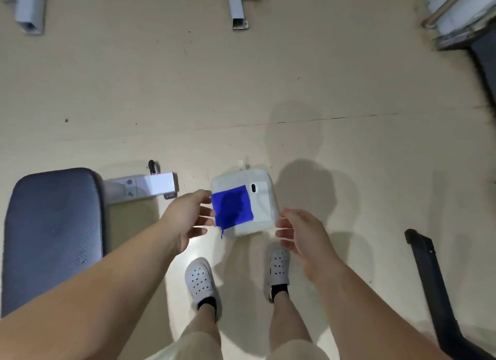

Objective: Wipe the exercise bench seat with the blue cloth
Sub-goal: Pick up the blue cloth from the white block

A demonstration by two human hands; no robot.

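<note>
Step in hand: fetching the cloth, judged from the layout; no wiping has begun.

Item 1. Flat square blue cloth (232,208). Lies on top of a pale grey rounded-square plastic stool (264,226), between the two hands and just ahead of them. One loose thread hangs off its near corner. A white slab-shaped phone (259,204) lies on the same top, beside the cloth on the side toward the right hand; whether the cloth overlaps it cannot be told.

Item 2. Left hand (188,220). Fingers loosely spread and slightly curled, thumb apart from them. The tips are at the cloth's near edge; real contact cannot be confirmed. Holds nothing.

Item 3. Right hand (303,234). Fingers likewise relaxed and parted, empty, hovering near the stool's edge on its own side, apart from the cloth.

Item 4. Padded dark grey-blue vinyl exercise bench seat (53,236). Lies outward of the left hand, beyond the left forearm, well apart from the cloth. Its white square-section metal frame (150,186) projects just ahead of the left hand.

Next move, as judged: the left hand must pinch the cloth's near edge and lift it clear without dragging the phone off the stool, then carry it leftward across to the seat.
</note>
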